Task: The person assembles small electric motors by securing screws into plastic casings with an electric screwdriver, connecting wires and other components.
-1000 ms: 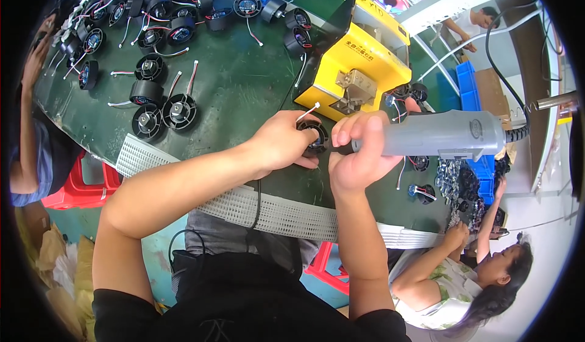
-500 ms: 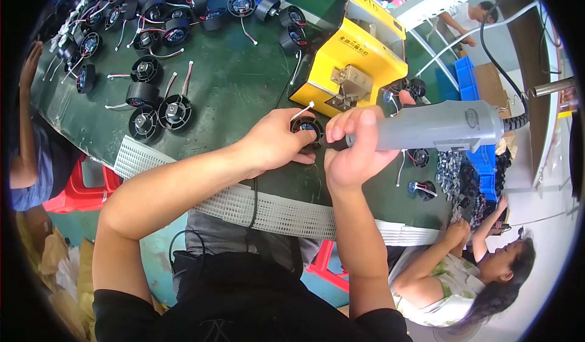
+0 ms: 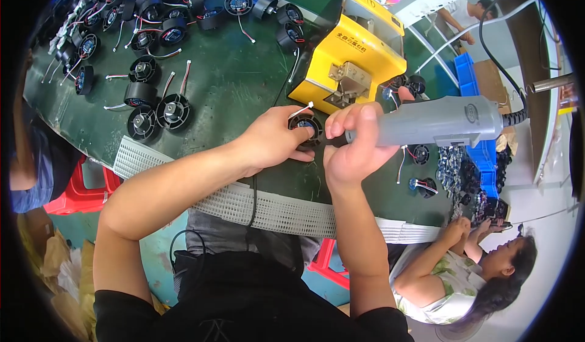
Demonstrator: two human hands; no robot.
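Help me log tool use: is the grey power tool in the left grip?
No, the right grip holds the grey power tool; the left grip holds a black fan.

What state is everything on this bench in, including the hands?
Left hand: closed on the held fan.
Right hand: wrapped around the grey tool.
Held fan: gripped, partly covered by fingers.
Grey tool: held sideways, pointing toward the fan; running or not, cannot tell.
Yellow machine: standing; on or off, cannot tell.
Loose fan: lying unheld, wires out.
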